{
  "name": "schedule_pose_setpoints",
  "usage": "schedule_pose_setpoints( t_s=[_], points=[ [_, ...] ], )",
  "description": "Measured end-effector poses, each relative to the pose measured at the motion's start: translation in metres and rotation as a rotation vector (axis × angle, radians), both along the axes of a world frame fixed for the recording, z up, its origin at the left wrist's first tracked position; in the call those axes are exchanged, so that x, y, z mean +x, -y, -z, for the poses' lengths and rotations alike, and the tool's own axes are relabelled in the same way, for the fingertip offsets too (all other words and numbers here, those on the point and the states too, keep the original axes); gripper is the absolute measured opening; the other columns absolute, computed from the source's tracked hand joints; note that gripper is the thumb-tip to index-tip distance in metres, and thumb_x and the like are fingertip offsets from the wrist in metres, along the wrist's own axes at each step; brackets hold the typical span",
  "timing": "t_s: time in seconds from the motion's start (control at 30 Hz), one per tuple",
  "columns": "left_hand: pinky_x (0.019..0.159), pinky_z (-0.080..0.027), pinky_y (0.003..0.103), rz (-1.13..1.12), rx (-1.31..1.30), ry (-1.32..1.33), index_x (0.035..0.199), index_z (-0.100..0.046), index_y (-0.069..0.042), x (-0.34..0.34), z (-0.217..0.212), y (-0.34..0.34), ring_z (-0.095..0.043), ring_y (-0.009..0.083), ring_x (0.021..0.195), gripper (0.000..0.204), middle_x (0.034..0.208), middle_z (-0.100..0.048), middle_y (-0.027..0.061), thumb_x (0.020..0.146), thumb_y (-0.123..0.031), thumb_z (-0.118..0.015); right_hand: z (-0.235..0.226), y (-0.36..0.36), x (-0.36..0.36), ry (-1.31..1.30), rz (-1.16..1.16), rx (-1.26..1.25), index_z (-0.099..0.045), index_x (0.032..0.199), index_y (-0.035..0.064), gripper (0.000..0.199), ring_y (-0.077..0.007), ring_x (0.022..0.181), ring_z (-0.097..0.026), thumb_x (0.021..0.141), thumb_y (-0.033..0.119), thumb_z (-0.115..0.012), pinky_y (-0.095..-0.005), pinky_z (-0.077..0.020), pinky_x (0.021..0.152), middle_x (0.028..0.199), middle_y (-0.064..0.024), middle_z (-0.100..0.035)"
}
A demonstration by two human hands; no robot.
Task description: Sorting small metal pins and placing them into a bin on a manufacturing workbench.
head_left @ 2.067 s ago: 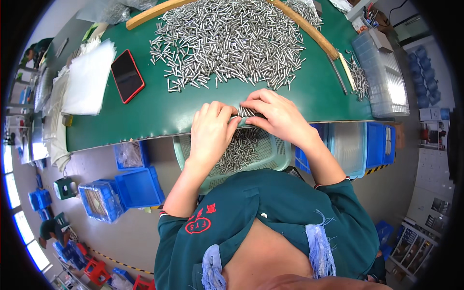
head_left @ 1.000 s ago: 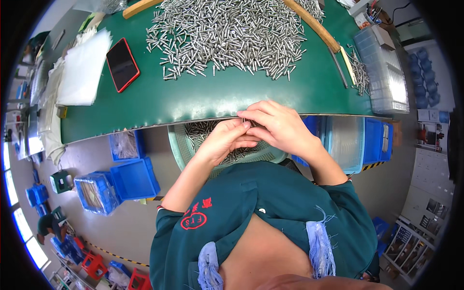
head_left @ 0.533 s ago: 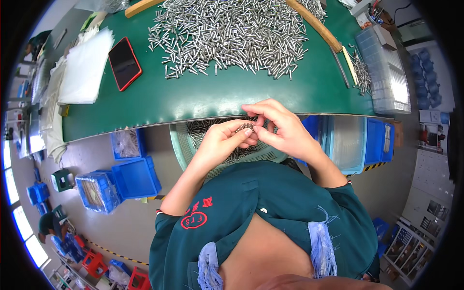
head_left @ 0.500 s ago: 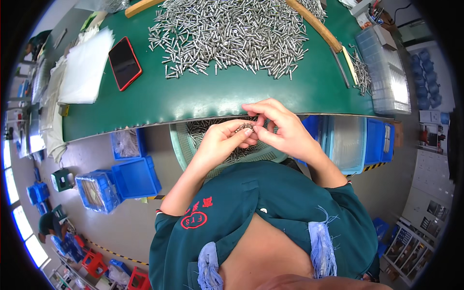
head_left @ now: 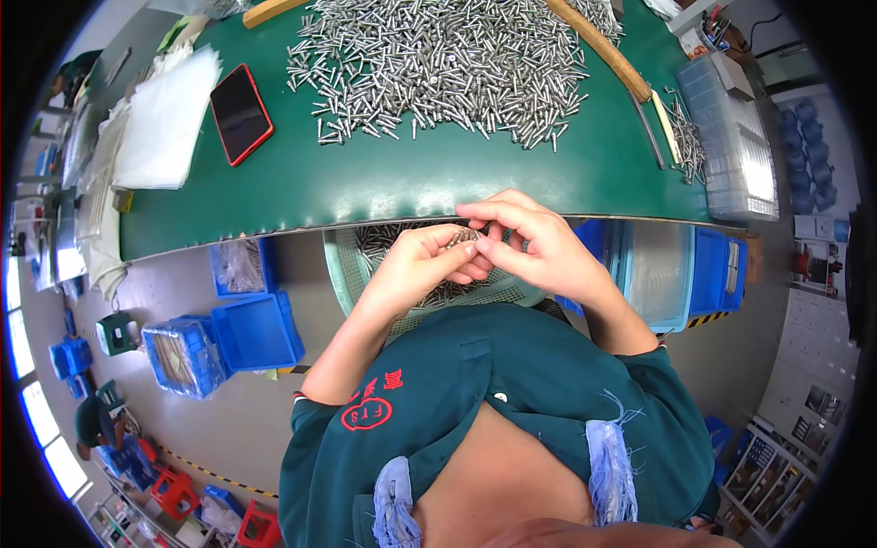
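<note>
Just over the table's front edge, my left hand (head_left: pixel 411 265) is closed round a small bunch of metal screws (head_left: pixel 463 237), their ends showing between thumb and fingers. My right hand (head_left: pixel 548 245) meets it from the right, its thumb tip touching the bunch and its fingers curled in. Whatever the right fingers pinch is hidden. Below both hands stands a light-green plastic basket (head_left: pixel 339 279) with many similar metal screws in it. A large heap of silvery screws (head_left: pixel 448 73) lies on the green table (head_left: pixel 365 187) beyond my hands.
A red-edged phone (head_left: pixel 242 115) and white sheets (head_left: pixel 169 119) lie at left on the table. Wooden bars (head_left: pixel 603 50) flank the heap. Clear plastic boxes (head_left: pixel 738 137) stand at the right. Blue bins (head_left: pixel 260 333) are on the floor; a person (head_left: pixel 91 422) sits far left.
The bunch of screws has turned slightly in my left fingers. My hands stay together in nearly the same place; the whole view has shifted a little.
</note>
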State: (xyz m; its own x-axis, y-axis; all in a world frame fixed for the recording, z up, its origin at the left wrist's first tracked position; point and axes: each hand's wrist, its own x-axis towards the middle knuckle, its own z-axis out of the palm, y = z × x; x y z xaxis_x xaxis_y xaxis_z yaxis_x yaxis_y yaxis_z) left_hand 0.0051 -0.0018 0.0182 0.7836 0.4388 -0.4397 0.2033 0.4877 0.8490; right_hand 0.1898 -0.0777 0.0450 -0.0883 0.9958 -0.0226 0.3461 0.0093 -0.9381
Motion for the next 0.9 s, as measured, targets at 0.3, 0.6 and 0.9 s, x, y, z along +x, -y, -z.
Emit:
schedule_pose_setpoints(
  t_s=[0.3, 0.6, 0.9],
  points=[
    [0.077, -0.054, 0.025, 0.032, 0.107, -0.027, 0.11, -0.062, 0.004, -0.007, -0.001, -0.003, -0.068, 0.014, 0.088, 0.022, 0.095, -0.071, 0.0105, 0.094, -0.011, -0.058, 0.022, 0.0, -0.01, 0.087, 0.054, 0.191, -0.068, 0.099, 0.0001, 0.014, -0.0117, 0.079, -0.062, 0.087, 0.008, -0.067, -0.0251, -0.0505, 0.069, 0.092, -0.0057, -0.064],
    [0.078, -0.055, 0.027, 0.105, 0.055, 0.061, 0.11, -0.061, 0.005, -0.019, -0.016, -0.008, -0.068, 0.0168, 0.088, 0.019, 0.096, -0.07, 0.0133, 0.094, -0.003, -0.055, 0.053, 0.006, -0.016, -1.393, 0.091, -0.684, -0.061, 0.107, 0.0051, 0.019, -0.0104, 0.077, -0.061, 0.098, 0.021, -0.056, -0.0224, -0.0508, 0.063, 0.094, -0.0059, -0.064],
    [0.078, -0.054, 0.027, -0.217, 0.23, 0.168, 0.112, -0.062, 0.004, -0.037, -0.007, -0.022, -0.067, 0.0155, 0.087, 0.022, 0.098, -0.07, 0.012, 0.098, -0.009, -0.051, 0.05, 0.007, -0.017, -1.136, 0.173, -0.7, -0.062, 0.112, 0.0045, 0.023, -0.0069, 0.074, -0.058, 0.097, 0.021, -0.059, -0.0186, -0.0497, 0.064, 0.091, 0.0012, -0.063]
  ],
)
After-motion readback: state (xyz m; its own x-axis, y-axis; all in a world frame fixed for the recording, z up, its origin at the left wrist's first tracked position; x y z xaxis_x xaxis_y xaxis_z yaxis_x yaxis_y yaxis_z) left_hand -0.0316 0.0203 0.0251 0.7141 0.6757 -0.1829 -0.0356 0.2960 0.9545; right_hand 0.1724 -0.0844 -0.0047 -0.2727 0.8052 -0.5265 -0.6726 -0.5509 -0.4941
